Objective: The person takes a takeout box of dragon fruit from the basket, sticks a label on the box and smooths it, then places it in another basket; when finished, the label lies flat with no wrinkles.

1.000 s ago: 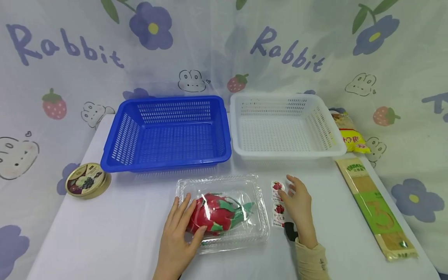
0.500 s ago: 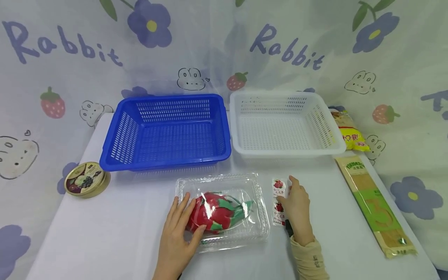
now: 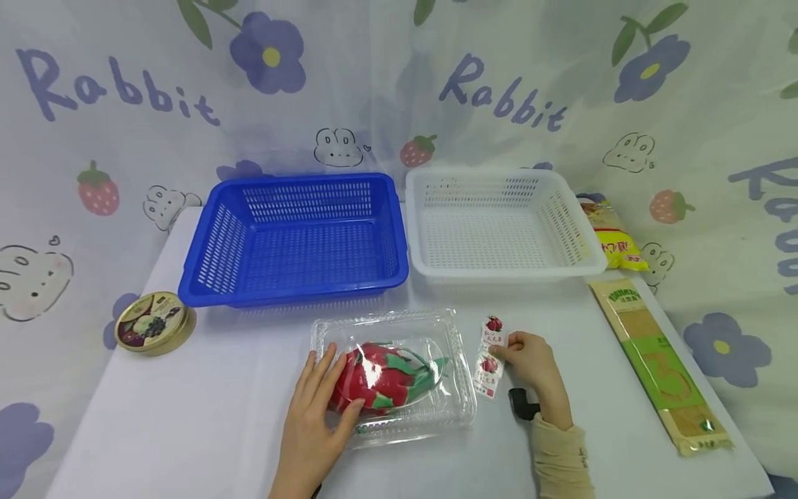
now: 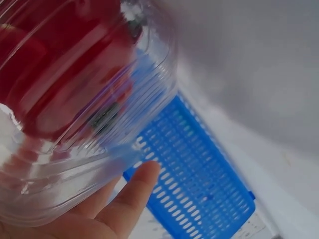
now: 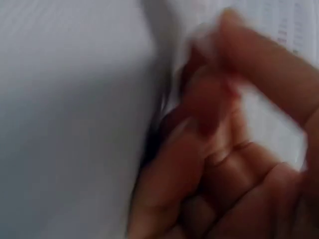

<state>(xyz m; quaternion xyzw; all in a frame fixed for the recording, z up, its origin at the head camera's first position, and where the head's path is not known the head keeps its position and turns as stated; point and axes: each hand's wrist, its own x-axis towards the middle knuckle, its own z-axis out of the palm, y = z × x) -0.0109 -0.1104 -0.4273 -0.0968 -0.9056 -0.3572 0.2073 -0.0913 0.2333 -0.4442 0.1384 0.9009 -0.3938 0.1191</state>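
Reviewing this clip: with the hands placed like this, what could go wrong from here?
1. The right hand pinches the strip of small packets only at its edge; the strip tilts and could slip or tear apart.
2. The left hand lies flat on the clear plastic clamshell over the dragon fruit; pressing might dent the thin lid or slide the box on the white tabletop.
3. The right wrist view is blurred, so the grip cannot be confirmed there.

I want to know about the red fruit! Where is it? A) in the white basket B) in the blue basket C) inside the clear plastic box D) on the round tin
C: the red dragon fruit lies inside the clear plastic box, with the left hand resting on the box's lid, in front of both baskets.
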